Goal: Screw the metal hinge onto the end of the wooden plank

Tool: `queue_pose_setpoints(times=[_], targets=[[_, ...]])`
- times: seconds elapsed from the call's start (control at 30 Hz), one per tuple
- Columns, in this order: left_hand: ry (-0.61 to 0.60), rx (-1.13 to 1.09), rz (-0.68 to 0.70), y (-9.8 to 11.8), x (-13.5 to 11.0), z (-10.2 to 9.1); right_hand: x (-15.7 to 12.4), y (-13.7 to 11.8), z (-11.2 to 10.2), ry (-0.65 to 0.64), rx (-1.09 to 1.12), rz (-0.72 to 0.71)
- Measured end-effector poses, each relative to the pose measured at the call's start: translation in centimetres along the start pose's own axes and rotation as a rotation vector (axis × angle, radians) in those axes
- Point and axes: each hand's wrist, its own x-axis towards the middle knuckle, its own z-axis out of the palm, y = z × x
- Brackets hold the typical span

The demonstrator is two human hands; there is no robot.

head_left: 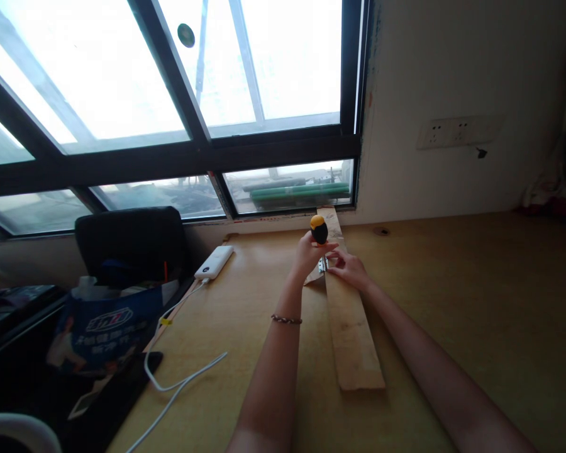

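My left hand [306,255] is closed round a screwdriver with a black and yellow handle [319,230], held upright over a small metal hinge [323,265]. The hinge sits on a long wooden plank [353,333] that lies on the yellow-brown desk [453,302] and runs away from me toward the window. My right hand [349,268] rests on the plank right beside the hinge, fingertips pinched toward it. The screwdriver's shaft is hidden behind my fingers. A bracelet circles my left wrist.
A white power bank [214,262] with a white cable [179,377] lies at the desk's left edge. A black chair [129,242] and a blue printed bag [104,324] stand left of the desk. Wall sockets [448,132] sit above the desk at right; a window is behind.
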Motion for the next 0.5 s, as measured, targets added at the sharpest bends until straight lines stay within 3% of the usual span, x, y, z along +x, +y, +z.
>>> queue_pose_setpoints(times=[0.13, 0.5], targets=[[0.044, 0.053, 0.014, 0.2, -0.3, -0.3, -0.1, -0.2, -0.2, 0.0, 0.003, 0.005], [-0.104, -0.147, 0.1, -1.1, 0.2, -0.4, 0.1, 0.1, 0.0, -0.009, 0.005, 0.018]])
